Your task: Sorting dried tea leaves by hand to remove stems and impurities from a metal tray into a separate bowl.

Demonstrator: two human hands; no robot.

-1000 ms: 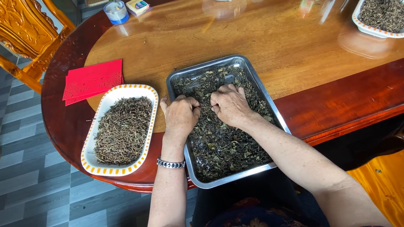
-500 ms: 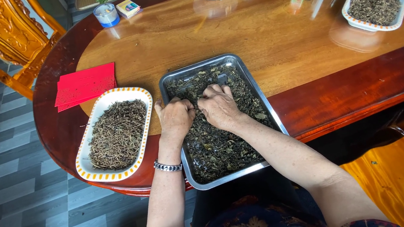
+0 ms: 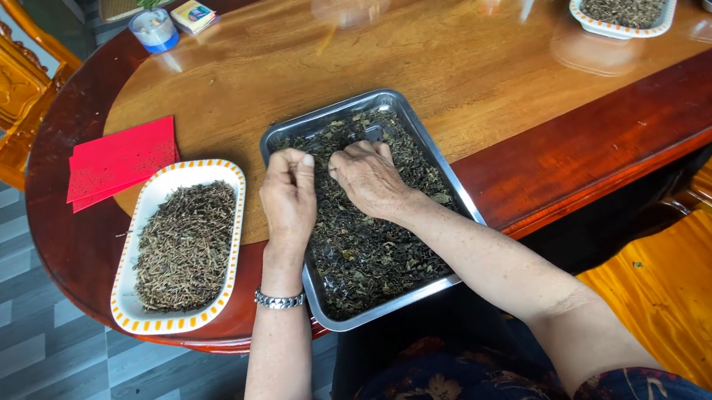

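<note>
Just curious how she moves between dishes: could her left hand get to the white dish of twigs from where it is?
Probably yes. The left hand is at the metal tray's left edge, the white dish lies right beside it, and nothing stands between them.

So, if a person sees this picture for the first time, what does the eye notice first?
First, the two hands in the middle: the left hand and right hand work in a steel tray full of dark dried leaves. Left of it lies a white dish with an orange-dashed rim holding thin brown stems, and beyond that some red envelopes on the glossy wooden table.
</note>
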